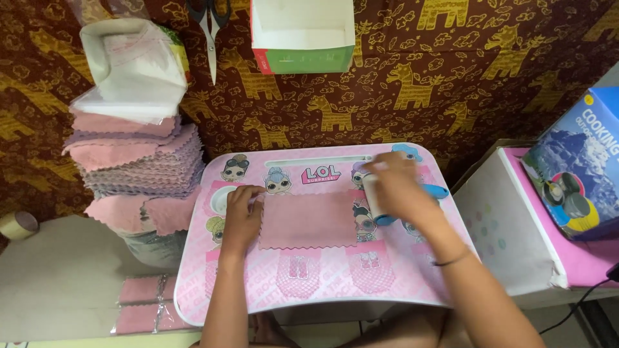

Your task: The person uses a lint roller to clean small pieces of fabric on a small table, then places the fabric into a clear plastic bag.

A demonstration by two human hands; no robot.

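1. Left hand (pixel 242 216) lies flat on the small pink lap table (pixel 322 293), its fingers spread and pressing on the left edge of a pink square cloth (pixel 307 220).
2. Right hand (pixel 398 190) is blurred; it is wrapped around a white roller with a blue handle (pixel 377 201), held at the right edge of the same cloth.
3. That cloth, with zigzag-cut edges, sits flat in the middle of the table top, directly between the two hands, touching the left fingers on one side and the roller on the other.
4. On the right forearm, near the wrist, a thin dark band (pixel 451 259) is worn.
5. Left of the table stands a tall stack of pink and lilac cloths (pixel 138 164), with a white plastic bag (pixel 132 67) on top of it.
6. Below that stack, on a pale board, lie flat packets of pink cloths (pixel 143 303).
7. Beyond the table, on the brown patterned fabric, are scissors (pixel 210 29) and an open white box with a green side (pixel 303 35).
8. Far left sits a tape roll (pixel 17 225); on the right a white box carries a blue printed carton (pixel 577 174).
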